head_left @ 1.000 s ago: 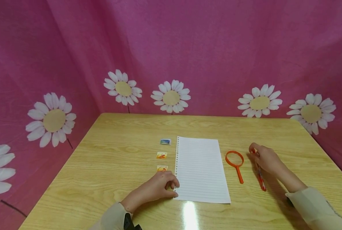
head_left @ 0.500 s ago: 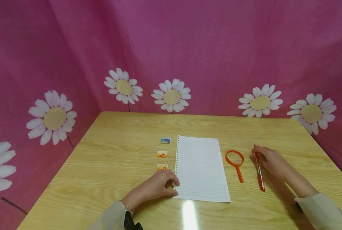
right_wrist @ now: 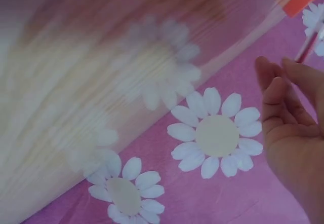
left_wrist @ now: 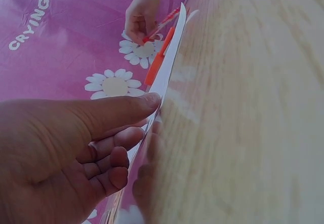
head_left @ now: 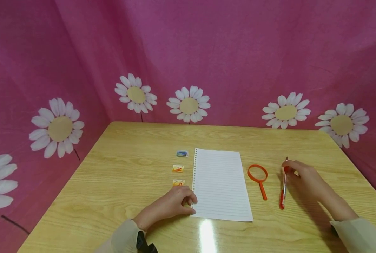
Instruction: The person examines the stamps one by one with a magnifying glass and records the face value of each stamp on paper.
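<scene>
My left hand (head_left: 175,202) rests on the wooden table at the lower left edge of a lined sheet of paper (head_left: 221,186). In the left wrist view the thumb of that left hand (left_wrist: 71,143) touches the sheet's edge, its other fingers loosely bent. Right of the sheet, my right hand (head_left: 307,179) pinches a red pen (head_left: 284,191) near its far end, between thumb and fingers. The pen hangs lengthwise toward me; whether it clears the table I cannot tell. In the right wrist view only part of the pen (right_wrist: 309,46) shows beyond the right hand (right_wrist: 293,117).
An orange magnifying glass (head_left: 262,189) lies between sheet and pen. Three small stamp-like pictures stand in a column left of the sheet: a blue one (head_left: 182,154) and two yellow ones, the nearest (head_left: 178,182) partly behind my left hand. A pink flowered cloth (head_left: 232,63) hangs behind the table.
My right hand has shifted slightly right; the pen has swung, its near end moving left. My left hand, the paper and the magnifying glass keep their places.
</scene>
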Demonstrator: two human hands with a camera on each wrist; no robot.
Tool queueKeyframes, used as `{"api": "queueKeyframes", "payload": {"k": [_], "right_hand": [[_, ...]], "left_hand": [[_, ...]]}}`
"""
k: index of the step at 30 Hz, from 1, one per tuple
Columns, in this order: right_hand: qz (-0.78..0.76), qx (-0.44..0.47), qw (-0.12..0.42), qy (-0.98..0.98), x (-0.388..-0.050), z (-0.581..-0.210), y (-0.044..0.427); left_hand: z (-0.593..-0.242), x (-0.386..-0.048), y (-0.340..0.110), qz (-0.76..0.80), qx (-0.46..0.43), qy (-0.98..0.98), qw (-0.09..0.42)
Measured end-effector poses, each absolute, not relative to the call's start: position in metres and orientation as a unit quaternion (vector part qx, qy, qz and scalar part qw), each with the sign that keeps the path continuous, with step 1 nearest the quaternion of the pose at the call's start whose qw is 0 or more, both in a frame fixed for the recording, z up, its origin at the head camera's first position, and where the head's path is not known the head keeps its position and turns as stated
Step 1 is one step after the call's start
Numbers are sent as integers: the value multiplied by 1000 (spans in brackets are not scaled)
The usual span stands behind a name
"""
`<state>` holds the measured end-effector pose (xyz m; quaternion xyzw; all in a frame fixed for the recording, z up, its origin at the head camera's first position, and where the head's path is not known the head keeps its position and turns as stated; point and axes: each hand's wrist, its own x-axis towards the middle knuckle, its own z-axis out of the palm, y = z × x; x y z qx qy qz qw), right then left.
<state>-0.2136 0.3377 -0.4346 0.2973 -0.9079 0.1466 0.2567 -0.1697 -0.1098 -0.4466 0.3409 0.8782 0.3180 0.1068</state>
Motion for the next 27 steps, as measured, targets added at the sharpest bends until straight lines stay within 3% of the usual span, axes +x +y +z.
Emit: {"api": "queueKeyframes", "payload": {"k": [20,27], "right_hand": [[327,247,303,-861,-205,-420,325],[388,251,251,-851,-202,-420,320]], "left_hand": [[-447,-170,-110,324,337,876,120],[-447,-171,-110,323,345,874,112]]}}
